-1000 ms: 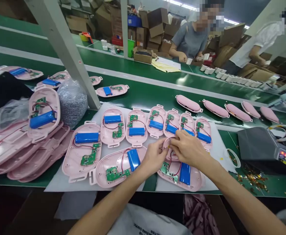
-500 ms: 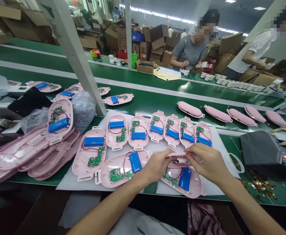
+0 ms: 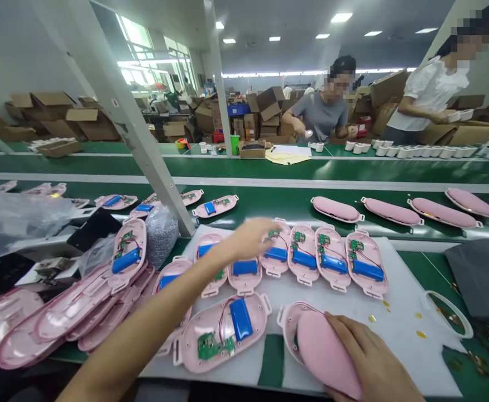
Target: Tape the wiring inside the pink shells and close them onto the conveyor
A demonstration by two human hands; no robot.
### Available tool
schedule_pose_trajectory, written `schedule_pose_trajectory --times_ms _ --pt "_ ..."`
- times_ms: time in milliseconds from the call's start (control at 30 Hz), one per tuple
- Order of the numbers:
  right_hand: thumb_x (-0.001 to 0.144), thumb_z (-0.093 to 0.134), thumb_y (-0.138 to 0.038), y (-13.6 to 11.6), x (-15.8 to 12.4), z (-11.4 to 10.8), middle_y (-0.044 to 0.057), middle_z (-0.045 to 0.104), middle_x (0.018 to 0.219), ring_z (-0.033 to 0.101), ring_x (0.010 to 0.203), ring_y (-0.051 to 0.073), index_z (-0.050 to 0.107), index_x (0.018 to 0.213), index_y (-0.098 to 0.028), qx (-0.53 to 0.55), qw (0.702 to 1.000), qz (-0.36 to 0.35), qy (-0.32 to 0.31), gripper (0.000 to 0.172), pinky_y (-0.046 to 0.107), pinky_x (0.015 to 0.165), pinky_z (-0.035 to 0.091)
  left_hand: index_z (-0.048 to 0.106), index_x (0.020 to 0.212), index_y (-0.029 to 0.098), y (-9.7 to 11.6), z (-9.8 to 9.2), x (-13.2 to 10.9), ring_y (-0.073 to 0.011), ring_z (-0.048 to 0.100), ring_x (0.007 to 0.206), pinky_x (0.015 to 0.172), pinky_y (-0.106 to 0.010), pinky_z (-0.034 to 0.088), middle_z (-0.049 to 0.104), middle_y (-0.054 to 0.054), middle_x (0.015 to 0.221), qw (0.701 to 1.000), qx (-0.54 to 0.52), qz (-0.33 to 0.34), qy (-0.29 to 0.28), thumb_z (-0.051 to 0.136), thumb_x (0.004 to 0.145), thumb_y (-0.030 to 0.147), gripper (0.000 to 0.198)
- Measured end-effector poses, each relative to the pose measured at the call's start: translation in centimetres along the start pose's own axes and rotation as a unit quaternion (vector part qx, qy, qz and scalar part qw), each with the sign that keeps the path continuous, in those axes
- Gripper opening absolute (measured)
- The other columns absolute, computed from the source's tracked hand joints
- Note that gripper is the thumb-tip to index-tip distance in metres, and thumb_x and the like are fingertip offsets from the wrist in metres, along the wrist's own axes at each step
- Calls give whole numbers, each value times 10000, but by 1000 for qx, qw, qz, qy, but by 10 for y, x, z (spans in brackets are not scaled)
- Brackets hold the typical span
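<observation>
My right hand (image 3: 370, 363) lies curled over a pink cover (image 3: 324, 349) that sits on an open pink shell (image 3: 288, 318) at the near edge of the white mat (image 3: 399, 346). My left hand (image 3: 250, 237) is stretched out over the row of open pink shells with blue batteries and green boards (image 3: 303, 254); it is blurred by motion and nothing shows in it. Another open shell (image 3: 223, 329) with a blue battery lies just left of the covered one.
A stack of pink covers (image 3: 60, 318) lies at the left beside a bag of small parts (image 3: 161, 234). Closed pink units (image 3: 391, 211) sit on the green belt (image 3: 269, 204). A grey post (image 3: 127, 123) slants up left. A dark machine (image 3: 483, 276) stands right. Two people work across the far belt.
Both hands held a pink cover over the near shell; now the cover rests on it under my right hand, and my left hand has reached forward over the row. The camera has tilted up.
</observation>
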State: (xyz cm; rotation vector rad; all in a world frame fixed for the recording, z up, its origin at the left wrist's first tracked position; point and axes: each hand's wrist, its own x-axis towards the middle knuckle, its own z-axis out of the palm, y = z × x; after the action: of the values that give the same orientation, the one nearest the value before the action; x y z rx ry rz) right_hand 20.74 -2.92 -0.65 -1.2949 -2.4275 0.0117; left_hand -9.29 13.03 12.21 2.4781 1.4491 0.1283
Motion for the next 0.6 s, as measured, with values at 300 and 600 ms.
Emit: schedule_pose_trajectory --times_ms 300,600 --pt "768 629 -581 90 271 9 192 570 1209 550 1111 338 396 1377 -138 -22 986 137 -95 788 408 917 418 593 1164 149 -180 -35 110 -252 603 1066 921 -488 508 609 -103 1189 956 86 -282 -3 614 904 386 352" --pt "719 758 -482 115 344 47 251 546 1264 539 1160 356 389 1394 -80 24 978 169 -120 868 409 933 410 568 1204 82 -181 -100 94 -218 594 1085 986 -409 467 571 -93 1214 957 105 -215 161 487 953 214 295"
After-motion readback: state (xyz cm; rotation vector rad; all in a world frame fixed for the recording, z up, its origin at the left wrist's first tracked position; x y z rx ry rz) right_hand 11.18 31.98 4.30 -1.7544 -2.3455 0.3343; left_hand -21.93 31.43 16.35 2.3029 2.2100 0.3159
